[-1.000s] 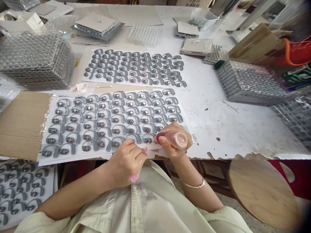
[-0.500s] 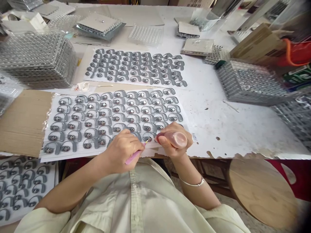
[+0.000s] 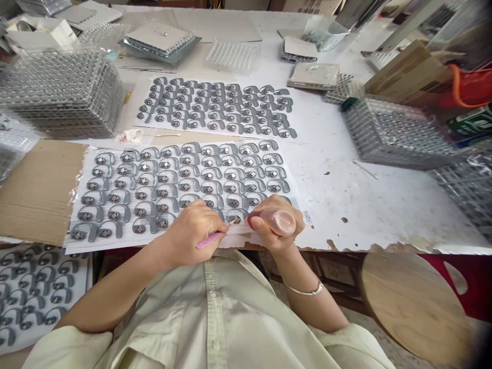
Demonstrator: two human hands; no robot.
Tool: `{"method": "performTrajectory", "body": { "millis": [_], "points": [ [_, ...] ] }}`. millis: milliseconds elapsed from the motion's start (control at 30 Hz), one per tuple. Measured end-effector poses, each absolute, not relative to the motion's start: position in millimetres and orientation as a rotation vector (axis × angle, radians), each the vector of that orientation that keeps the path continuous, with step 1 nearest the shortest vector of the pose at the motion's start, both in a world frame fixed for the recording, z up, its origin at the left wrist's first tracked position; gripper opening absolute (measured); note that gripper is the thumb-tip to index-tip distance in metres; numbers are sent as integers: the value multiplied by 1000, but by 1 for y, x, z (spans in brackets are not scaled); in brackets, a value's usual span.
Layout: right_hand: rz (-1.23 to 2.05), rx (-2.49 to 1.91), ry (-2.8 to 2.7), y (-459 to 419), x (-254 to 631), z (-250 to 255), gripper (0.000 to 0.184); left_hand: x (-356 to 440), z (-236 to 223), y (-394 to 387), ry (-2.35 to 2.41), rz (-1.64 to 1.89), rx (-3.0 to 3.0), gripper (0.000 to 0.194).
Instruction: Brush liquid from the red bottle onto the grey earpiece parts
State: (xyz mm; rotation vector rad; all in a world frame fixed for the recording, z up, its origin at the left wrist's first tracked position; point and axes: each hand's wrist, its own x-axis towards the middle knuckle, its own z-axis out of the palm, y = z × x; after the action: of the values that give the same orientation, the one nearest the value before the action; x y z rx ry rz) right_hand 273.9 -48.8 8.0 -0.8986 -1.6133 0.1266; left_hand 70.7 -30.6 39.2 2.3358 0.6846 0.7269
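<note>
My left hand (image 3: 200, 233) is closed around a slim pink stick (image 3: 209, 240) with a pale yellow tip. The tip meets or hovers just over a grey hook-shaped earphone piece (image 3: 237, 212) with a round silver part; I cannot tell which. My right hand (image 3: 279, 225) wraps round a translucent pinkish bottle (image 3: 282, 222), its base facing me. The bottle's far end points left toward that same piece, its nozzle hardly visible. Rows of similar grey pieces lie on a white sheet (image 3: 126, 246) under both hands, a few hidden behind them.
Farther back, another sheet (image 3: 140, 123) carries more grey pieces. Stacked clear trays (image 3: 61, 92) stand at left, and more trays (image 3: 400, 133) at right. A cotton swab (image 3: 168, 135) lies between the sheets. A round wooden stool (image 3: 411, 307) is below the table edge at right.
The pink stick now lies slightly flatter, and my left hand has shifted a little. My right hand and the bottle stay almost in place. The whole view has moved slightly.
</note>
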Motion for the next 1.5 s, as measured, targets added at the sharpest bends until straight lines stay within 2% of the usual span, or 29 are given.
{"method": "performTrajectory", "body": {
  "millis": [1500],
  "points": [
    [181,-873,-1619,-46,270,4,11,65,38,-16,742,689,2099,9]
  ]
}}
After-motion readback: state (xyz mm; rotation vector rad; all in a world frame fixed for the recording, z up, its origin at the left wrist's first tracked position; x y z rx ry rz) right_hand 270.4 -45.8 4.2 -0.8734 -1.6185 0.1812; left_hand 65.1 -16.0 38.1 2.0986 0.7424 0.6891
